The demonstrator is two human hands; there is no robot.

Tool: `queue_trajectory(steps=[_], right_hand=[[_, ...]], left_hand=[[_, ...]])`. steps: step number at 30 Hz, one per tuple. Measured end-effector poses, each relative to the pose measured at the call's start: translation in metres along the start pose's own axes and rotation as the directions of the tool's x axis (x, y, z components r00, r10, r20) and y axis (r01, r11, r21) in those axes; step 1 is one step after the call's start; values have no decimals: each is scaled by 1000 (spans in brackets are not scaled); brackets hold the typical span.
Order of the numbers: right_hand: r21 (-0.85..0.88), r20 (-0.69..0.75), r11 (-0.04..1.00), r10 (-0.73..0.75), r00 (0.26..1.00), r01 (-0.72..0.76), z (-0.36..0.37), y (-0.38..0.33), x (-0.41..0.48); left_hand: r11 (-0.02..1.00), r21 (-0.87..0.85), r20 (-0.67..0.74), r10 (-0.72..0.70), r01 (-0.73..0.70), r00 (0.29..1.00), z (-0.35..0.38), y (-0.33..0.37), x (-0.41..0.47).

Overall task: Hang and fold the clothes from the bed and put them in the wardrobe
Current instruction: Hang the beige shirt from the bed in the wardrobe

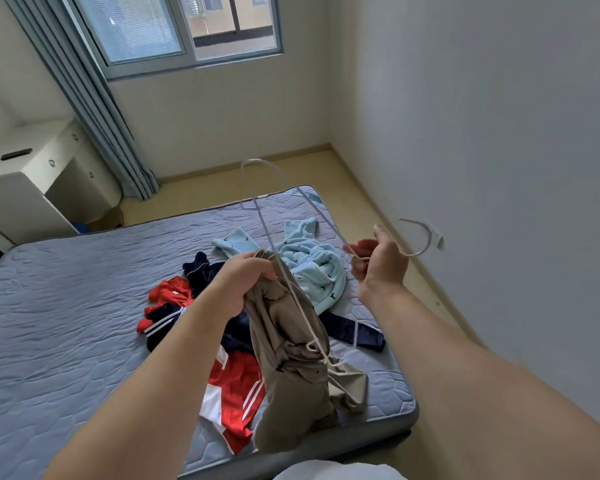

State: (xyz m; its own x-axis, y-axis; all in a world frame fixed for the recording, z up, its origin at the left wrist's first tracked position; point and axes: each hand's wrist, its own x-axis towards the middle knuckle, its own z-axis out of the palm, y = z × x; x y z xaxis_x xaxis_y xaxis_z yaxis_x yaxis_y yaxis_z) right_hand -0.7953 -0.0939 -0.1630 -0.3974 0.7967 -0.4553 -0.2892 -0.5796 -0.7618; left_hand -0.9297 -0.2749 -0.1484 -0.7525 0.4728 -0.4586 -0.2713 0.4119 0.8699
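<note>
Red garment (236, 386) part-hidden behind khaki garment (291, 368); desk (25, 181) cut off left

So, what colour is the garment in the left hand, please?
The garment is khaki brown; head view.

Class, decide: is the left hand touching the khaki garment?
Touching. The head view shows the left hand gripping the top of the khaki garment.
</note>
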Motion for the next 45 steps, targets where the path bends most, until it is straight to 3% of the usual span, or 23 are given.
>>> queue_trajectory(steps=[6,9,12,15,18,21,23,25,31,35,38,45], right_hand=[[200,-114,971,156,981,-131,20,12,-1],[256,-80,948,216,973,-190,30,14,-1],[287,-11,935,222,975,-209,39,16,-2],[277,24,940,202,979,-201,50,17,-8],[281,75,939,186,980,-199,63,17,-16],[272,160,934,194,968,-232,71,16,-20],[275,190,928,205,960,-252,75,14,-21],[288,198,921,210,958,-261,77,11,-21],[284,215,915,229,949,-285,78,7,-17],[260,214,915,257,942,-309,73,7,-15],[274,170,912,267,949,-306,67,5,-11],[380,120,881,253,960,-280,57,0,1]], left_hand=[[988,86,92,120,-128,989,-13,17,-28],[968,122,92,209,-220,973,-20,38,-45],[939,41,106,335,-341,936,-28,62,-63],[847,11,96,528,-532,844,-34,80,-80],[679,142,28,725,-720,688,-41,87,-88],[539,274,-51,835,-796,548,-51,85,-87],[489,407,-123,866,-772,484,-59,84,-82],[501,489,-220,863,-714,455,-67,83,-75],[668,661,-479,726,-341,493,-78,72,-57],[725,648,-534,651,-233,540,-75,64,-48],[746,632,-570,631,-209,526,-75,60,-42],[690,717,-553,649,-97,523,-77,48,-34]])
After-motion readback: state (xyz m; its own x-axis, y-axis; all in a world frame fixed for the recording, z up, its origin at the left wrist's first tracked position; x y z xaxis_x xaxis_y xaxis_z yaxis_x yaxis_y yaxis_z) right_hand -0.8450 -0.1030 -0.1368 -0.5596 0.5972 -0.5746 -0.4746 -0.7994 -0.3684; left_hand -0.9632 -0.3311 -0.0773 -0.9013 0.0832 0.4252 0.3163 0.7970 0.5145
